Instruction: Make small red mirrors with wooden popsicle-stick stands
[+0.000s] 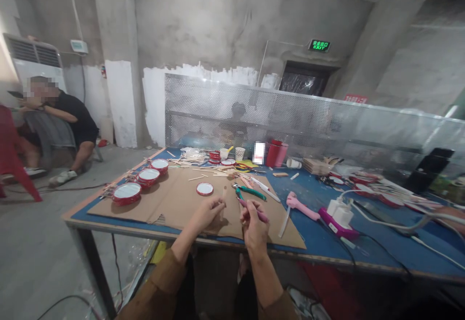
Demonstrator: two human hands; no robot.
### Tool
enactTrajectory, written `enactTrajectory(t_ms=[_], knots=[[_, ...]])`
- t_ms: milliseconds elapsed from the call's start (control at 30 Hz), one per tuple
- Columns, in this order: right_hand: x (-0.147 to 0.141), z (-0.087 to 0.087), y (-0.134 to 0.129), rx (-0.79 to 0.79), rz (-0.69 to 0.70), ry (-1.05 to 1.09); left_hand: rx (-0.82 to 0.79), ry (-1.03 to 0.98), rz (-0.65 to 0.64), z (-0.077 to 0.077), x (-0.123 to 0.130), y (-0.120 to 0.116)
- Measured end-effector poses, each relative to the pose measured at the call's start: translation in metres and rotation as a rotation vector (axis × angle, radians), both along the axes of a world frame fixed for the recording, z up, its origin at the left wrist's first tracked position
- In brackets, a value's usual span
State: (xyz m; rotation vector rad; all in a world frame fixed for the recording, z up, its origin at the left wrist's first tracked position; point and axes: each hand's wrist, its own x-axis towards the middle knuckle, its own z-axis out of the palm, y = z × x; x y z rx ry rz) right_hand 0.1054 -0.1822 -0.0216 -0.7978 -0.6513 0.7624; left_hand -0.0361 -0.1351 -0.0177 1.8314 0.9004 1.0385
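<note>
Above the cardboard sheet (174, 199), my left hand (207, 213) pinches a small light wooden stick (224, 196) that points upward. My right hand (254, 223) is closed around a pink pen-like tool (260, 215), its front end aimed up and left. Just beyond that hand, green-handled pliers (254, 192) lie on the cardboard. A small round drum with a white face and red rim (205, 189) rests to the left of the pliers, beyond my left hand. Three more red-rimmed drums (126, 192) stand in a row at the left.
Behind the cardboard are loose sticks (194, 157), paper cups (240, 153) and a red bottle (273, 154). A pink glue gun (303, 207) and a purple power strip (337, 223) lie at the right on the blue table (308, 237). A person (76, 116) sits at far left.
</note>
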Motion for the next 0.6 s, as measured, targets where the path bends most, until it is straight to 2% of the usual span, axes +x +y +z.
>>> enactTrajectory(t_ms=[200, 300, 600], knots=[[0.002, 0.008, 0.013, -0.056, 0.002, -0.05, 0.012, 0.019, -0.019, 0.003, 0.0, -0.003], [-0.004, 0.013, 0.013, -0.002, 0.02, -0.029, 0.017, 0.006, 0.016, 0.004, 0.0, -0.004], [-0.014, 0.005, -0.003, 0.032, -0.035, -0.059, 0.021, 0.065, 0.05, 0.008, 0.0, -0.006]])
